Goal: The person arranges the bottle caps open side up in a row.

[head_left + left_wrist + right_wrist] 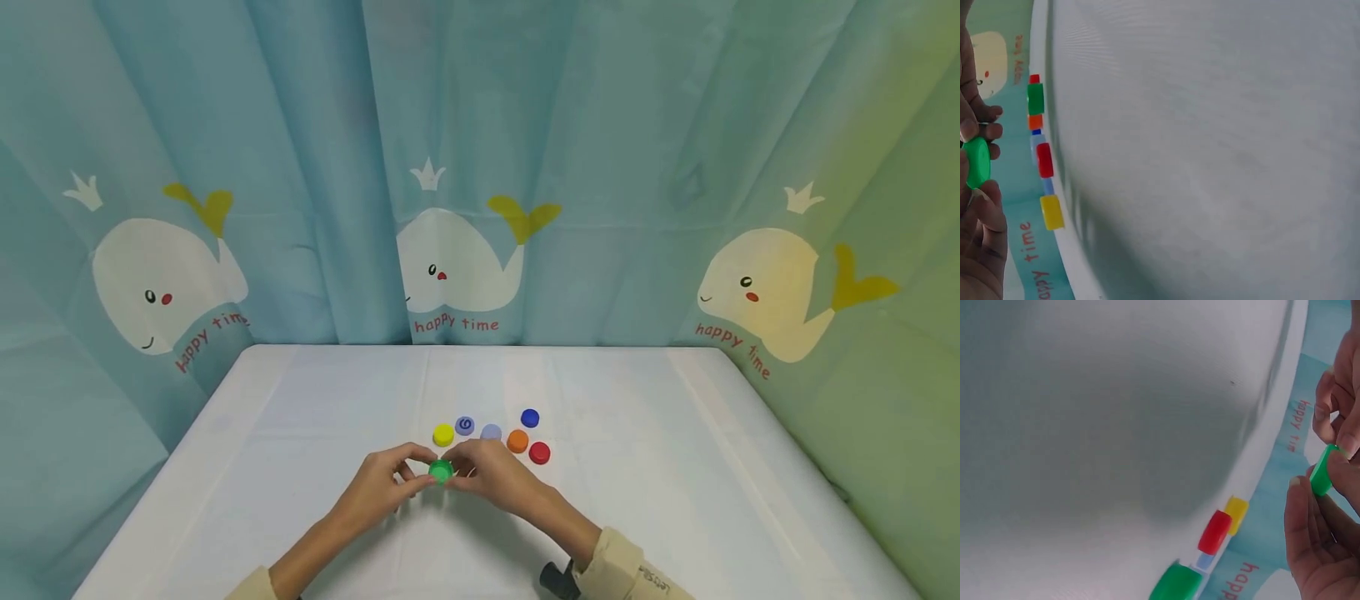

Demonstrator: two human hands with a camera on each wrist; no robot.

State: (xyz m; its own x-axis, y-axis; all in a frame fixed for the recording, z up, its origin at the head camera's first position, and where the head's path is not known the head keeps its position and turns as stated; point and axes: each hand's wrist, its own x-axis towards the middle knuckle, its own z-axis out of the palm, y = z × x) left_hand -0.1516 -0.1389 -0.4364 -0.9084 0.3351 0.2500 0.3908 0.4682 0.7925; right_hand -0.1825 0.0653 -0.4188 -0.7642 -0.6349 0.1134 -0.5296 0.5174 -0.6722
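Note:
Both hands meet over the table's front half around a green bottle cap, raised off the cloth with its hollow side facing the head camera. My left hand pinches its left edge between finger and thumb. From the other side, my right hand grips the cap too. The left wrist view shows this green cap edge-on between the fingertips. A second green cap and a red cap stand on the table in that view; the right hand hides them from the head camera.
Just beyond the hands lie a yellow cap, two pale violet caps, one with a spiral mark, a dark blue cap, an orange cap and another red cap. A whale-print curtain hangs behind the white table.

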